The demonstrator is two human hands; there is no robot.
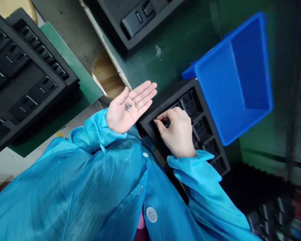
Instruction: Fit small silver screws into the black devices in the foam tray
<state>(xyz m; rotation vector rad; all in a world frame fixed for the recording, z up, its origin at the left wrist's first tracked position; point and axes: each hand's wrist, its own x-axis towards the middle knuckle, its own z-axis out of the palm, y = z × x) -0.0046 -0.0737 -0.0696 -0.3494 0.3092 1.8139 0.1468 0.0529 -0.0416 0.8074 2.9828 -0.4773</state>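
My left hand (122, 115) lies palm up with its fingers stretched out. Several small shiny metal pieces that look like screws (127, 106) rest loose on that palm. To its right, my right hand (177, 129) pinches thumb and forefinger together over the near-left corner of a black foam tray (150, 115). A tiny bright speck shows at those fingertips, too small to name. Black plastic devices (190, 103) sit in the tray's compartments, and my right hand covers some of them.
A blue plastic bin (215, 83) stands against the tray's right side. Another foam tray (130, 42) with a black device lies at the top on the green table (170, 53). Stacked trays (12, 80) fill the left, with a round wooden stool (106, 73) between.
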